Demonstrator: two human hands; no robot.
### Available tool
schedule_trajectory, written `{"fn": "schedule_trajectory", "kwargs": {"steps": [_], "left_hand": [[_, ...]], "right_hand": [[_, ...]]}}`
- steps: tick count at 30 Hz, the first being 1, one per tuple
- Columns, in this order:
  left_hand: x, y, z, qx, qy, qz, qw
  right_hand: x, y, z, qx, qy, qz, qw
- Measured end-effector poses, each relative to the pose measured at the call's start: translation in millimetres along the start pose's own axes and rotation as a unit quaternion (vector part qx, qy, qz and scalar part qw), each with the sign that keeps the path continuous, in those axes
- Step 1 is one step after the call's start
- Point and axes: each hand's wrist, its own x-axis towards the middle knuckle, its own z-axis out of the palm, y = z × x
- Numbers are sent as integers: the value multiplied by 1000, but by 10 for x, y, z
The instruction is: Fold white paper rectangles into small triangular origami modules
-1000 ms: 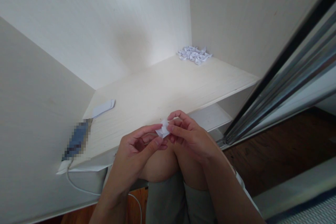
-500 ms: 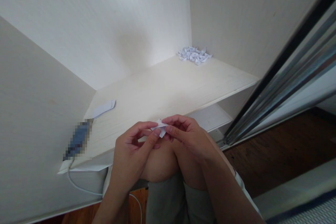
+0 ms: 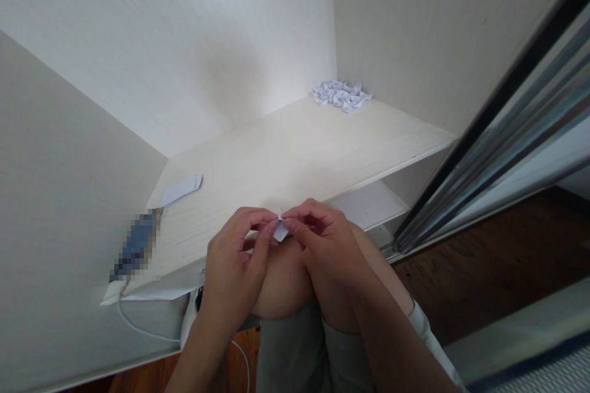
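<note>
Pinching a small folded paper (image 3: pixel 280 233) between thumbs and fingers, the left hand (image 3: pixel 236 249) and right hand (image 3: pixel 328 239) work above the knees (image 3: pixel 283 279). Creasing seems in hand; the next move likely calls for even pressure.

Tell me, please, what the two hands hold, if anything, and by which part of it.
A small folded white paper, pinched near its upper end: the left hand grips one side, the right hand the other.
</note>
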Motion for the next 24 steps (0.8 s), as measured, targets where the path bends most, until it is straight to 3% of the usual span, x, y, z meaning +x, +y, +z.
{"fn": "schedule_trajectory", "kwargs": {"steps": [3,8,12,16,24], "left_hand": [[23,6,-31,9,-20,-1,1000],[71,6,-97,26,-45,4,999],[87,19,-153,6,-65,-39,997],[96,21,-207,-26,-74,-79,994],[172,43,-320,-18,-152,-54,987]], "right_hand": [[-8,17,-5,-68,8,-56,996],[-24,-3,-29,-138,-18,-85,987],[-48,-22,-33,-191,-30,-114,974],[-63,-27,-38,-182,-41,-116,976],[-80,-73,-60,-109,-63,-51,991]]}}
